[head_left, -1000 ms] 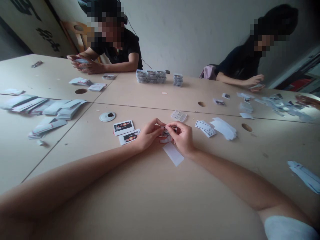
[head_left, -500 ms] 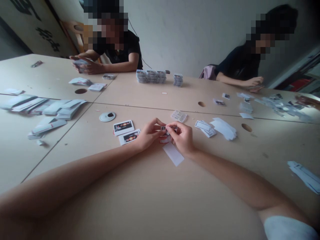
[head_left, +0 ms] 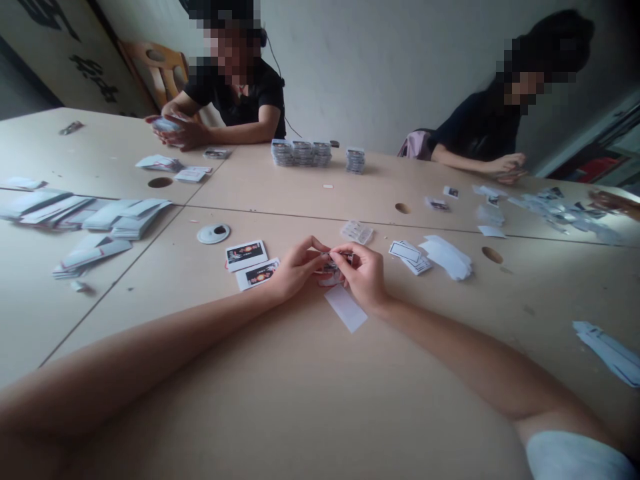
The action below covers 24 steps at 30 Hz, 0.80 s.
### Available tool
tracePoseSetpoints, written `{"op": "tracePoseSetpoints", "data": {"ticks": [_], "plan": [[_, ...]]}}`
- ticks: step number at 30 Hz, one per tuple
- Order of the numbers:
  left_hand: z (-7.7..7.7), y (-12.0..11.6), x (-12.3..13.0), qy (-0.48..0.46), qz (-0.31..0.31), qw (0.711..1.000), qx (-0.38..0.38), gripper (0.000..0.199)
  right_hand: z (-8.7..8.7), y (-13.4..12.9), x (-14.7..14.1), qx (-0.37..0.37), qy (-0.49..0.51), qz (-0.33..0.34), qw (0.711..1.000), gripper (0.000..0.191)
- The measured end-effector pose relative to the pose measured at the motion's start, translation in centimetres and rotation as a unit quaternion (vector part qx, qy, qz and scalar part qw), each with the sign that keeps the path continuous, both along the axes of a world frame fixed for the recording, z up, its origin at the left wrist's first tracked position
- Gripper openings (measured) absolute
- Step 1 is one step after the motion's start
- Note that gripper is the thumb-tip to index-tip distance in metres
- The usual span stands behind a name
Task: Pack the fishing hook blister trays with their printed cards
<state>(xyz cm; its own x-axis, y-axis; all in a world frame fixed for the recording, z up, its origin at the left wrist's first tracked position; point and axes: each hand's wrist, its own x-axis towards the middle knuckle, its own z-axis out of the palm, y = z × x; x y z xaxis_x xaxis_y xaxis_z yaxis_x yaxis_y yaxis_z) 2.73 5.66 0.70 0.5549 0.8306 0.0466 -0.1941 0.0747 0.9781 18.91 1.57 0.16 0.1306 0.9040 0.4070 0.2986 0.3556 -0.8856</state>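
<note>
Both my hands meet over the table, fingertips closed on a small dark printed card (head_left: 329,266). My left hand (head_left: 299,268) pinches its left side and my right hand (head_left: 369,272) its right side. Fingers cover much of the card. Just below them, a blank white paper strip (head_left: 346,309) lies at a slant. Left of my left hand are two white-bordered cards, an upper picture card (head_left: 246,255) and a lower picture card (head_left: 256,273). A clear plastic case (head_left: 357,232) sits beyond my right hand. To its right are black-framed labels (head_left: 407,253) and white slips (head_left: 447,258).
Stacked clear cases (head_left: 301,153) and a shorter stack (head_left: 355,161) stand at the far side. Two people sit across, a person at left (head_left: 235,107) and a person at right (head_left: 480,137). Paper piles (head_left: 90,212) and a round cover (head_left: 213,233) lie left; table holes include one (head_left: 493,255) at right.
The card between my fingers has tilted slightly; my hands stay nearly in place. The person at left has shifted to the right, with the bundle in their hands turned a little.
</note>
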Motion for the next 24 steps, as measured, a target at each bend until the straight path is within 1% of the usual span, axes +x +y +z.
{"op": "tracePoseSetpoints", "data": {"ticks": [9, 14, 19, 24], "plan": [[-0.16, 0.11, -0.05, 0.020, 0.013, 1.000, 0.015, 0.034, -0.03, 0.01, -0.03, -0.007, 0.009, -0.008, 1.000, 0.014], [-0.12, 0.08, 0.03, 0.023, 0.015, 0.999, 0.017, 0.035, -0.14, 0.09, -0.13, -0.013, 0.023, -0.014, 1.000, 0.016], [-0.24, 0.00, 0.10, 0.026, 0.023, 0.999, 0.013, 0.036, -0.45, 0.36, 0.03, -0.011, 0.029, -0.035, 0.999, 0.020], [-0.27, -0.04, 0.10, 0.026, 0.033, 0.999, 0.009, 0.034, -0.35, 0.56, 0.31, 0.001, 0.013, -0.051, 0.999, 0.022]]}}
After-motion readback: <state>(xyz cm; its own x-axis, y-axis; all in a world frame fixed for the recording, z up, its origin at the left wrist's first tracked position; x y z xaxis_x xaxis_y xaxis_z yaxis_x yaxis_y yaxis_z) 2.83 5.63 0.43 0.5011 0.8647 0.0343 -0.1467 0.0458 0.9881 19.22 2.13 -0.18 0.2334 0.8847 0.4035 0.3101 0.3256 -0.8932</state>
